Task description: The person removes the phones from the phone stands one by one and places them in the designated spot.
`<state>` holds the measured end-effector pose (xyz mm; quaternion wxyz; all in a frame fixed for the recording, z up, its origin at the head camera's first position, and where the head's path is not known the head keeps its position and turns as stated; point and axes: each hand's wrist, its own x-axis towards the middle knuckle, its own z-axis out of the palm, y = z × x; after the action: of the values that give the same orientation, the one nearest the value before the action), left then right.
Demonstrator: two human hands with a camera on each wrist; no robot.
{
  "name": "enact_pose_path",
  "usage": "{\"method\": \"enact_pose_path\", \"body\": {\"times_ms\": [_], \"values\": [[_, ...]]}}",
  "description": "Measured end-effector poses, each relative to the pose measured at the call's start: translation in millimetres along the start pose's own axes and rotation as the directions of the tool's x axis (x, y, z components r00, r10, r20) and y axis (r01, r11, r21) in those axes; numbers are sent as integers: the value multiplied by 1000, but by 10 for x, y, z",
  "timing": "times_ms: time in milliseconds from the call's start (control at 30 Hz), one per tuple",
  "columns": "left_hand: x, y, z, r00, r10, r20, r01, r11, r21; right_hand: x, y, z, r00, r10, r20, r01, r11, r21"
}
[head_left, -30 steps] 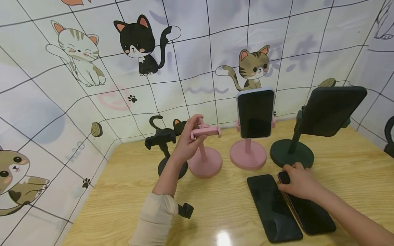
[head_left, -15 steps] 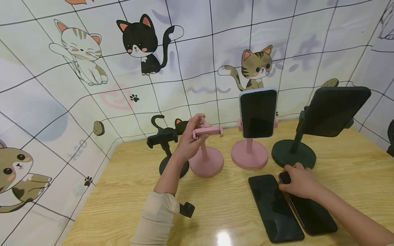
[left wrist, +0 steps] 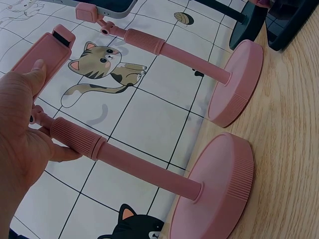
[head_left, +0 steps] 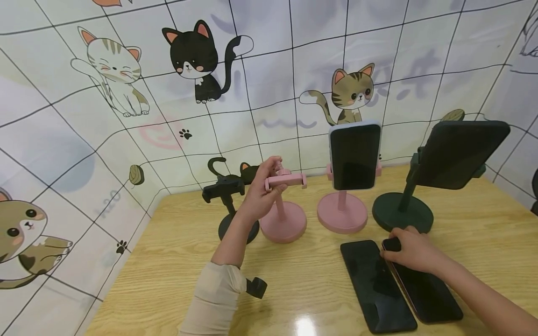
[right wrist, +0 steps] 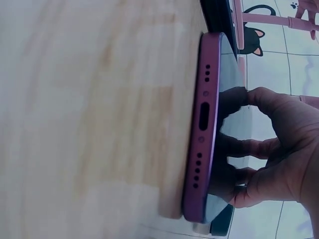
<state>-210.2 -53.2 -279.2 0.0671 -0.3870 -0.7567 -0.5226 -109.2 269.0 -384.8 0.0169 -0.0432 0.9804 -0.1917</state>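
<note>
My left hand (head_left: pixel 259 193) grips the top of an unloaded pink phone stand (head_left: pixel 285 224). In the left wrist view the thumb lies on the front of its cradle (left wrist: pixel 47 57), with other fingers behind the joint. Over on the right, my right hand (head_left: pixel 414 251) holds the far end of a dark smartphone (head_left: pixel 435 298) lying face up on the table. The right wrist view shows that smartphone's purple end edge (right wrist: pixel 203 129) with its charging port. Close along its left side lies another black phone (head_left: pixel 374 280).
A second pink stand (head_left: pixel 342 212) holds an upright phone (head_left: pixel 355 156). Right of it, a dark green stand (head_left: pixel 401 212) carries a larger tilted black device (head_left: pixel 460 154). A black stand (head_left: pixel 229 186) is partly hidden behind my left arm. The cat-print wall covering (head_left: pixel 269 93) backs the table.
The head view has shifted slightly, so everything sits a little further right in it. Both hands keep their places on the pink stand and the smartphone.
</note>
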Motion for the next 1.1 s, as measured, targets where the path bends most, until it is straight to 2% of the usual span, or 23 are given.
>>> {"method": "enact_pose_path", "body": {"times_ms": [400, 667, 867, 1100], "values": [[-4, 2, 6, 1000, -17, -6, 17, 1000, -19, -1, -16, 12, 1000, -19, 9, 19, 999, -30], [0, -1, 8, 1000, -24, -5, 24, 1000, -18, 1, -18, 54, 999, -46, -18, 45, 998, -54], [-5, -9, 5, 1000, -20, -16, 20, 1000, -16, 9, -25, 59, 999, -44, -20, 42, 997, -57], [-29, -6, 30, 998, -46, -36, 45, 999, -25, 11, -24, 55, 999, -44, -23, 43, 998, -53]]}}
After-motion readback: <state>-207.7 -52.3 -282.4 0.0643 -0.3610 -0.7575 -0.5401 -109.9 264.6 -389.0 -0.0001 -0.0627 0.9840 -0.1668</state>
